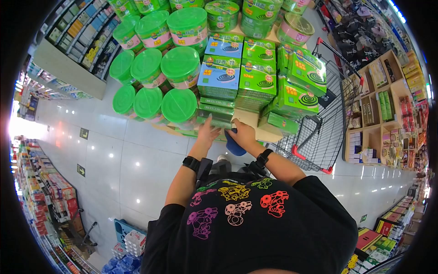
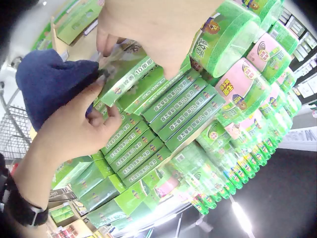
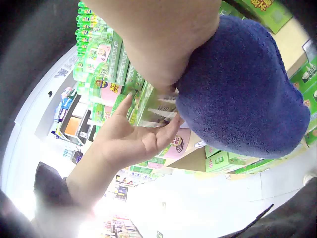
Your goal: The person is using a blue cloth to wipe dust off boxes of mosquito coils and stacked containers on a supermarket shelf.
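Note:
Both hands are at the front of a stack of green mosquito-coil boxes (image 1: 219,109). My left hand (image 1: 208,133) holds a flat green box (image 2: 131,74) between thumb and fingers, its thumb along one side in the left wrist view. My right hand (image 2: 74,121) has its fingertips at the same box's near end, the lower fingers curled. A navy-blue cloth (image 3: 242,89) is gripped in the right hand and bulges out beside it. More flat boxes (image 2: 133,148) lie stacked beneath and beside the held one.
Green-lidded tubs (image 1: 180,105) stand in tiers left of the boxes. Other green coil boxes (image 1: 299,96) pile up on the right, beside a wire shopping cart (image 1: 315,141). Wooden shelving (image 1: 369,118) stands farther right. Tiled floor (image 1: 141,160) extends to the left.

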A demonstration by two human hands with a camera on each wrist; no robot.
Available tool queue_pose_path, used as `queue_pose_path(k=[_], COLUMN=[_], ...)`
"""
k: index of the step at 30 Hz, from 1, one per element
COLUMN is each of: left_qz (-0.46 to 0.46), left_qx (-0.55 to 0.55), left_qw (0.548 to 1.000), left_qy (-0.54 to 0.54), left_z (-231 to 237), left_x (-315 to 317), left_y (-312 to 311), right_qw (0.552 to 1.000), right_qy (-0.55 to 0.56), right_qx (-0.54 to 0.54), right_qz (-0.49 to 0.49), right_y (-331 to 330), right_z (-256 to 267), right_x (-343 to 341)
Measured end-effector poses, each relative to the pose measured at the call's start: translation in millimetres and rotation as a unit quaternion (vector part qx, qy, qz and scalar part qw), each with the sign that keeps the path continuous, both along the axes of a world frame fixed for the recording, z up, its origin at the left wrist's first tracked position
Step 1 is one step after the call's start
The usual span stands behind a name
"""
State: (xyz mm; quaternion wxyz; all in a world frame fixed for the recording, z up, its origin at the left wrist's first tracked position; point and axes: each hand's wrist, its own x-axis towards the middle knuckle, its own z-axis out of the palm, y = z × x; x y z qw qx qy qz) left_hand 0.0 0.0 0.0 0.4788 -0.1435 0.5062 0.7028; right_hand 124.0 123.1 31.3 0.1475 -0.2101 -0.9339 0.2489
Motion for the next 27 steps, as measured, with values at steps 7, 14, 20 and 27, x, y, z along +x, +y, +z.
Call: queue_pose_path(k=[7,14,20,27], left_qz=[0.066,0.114,0.153,0.084], left_qx=[0.025,0.059,-0.017,-0.043], left_qw=[0.996,0.985,0.987,0.993], left_qy=[-0.063,-0.116,-0.047,0.071], left_z=[-8.4,-42.8,-10.0,19.6], left_x=[18.1,35.0,57.6,95.2], left_y=[-7.6,-37.2,-48.6,-62.7], right_qw=[0.996,0.981,0.922,0.967], right_qy=[-0.042,-0.037,0.02,0.088], right_qx=[-0.012,-0.159,-0.386,-0.228], right_qz=[0.077,0.102,0.016,0.078], right_y=[-6.5,-7.8,12.8,-7.4], right_z=[-4.3,-22.3,-18.0,33.2], right_x=[16.0,38.7,42.7,8.3])
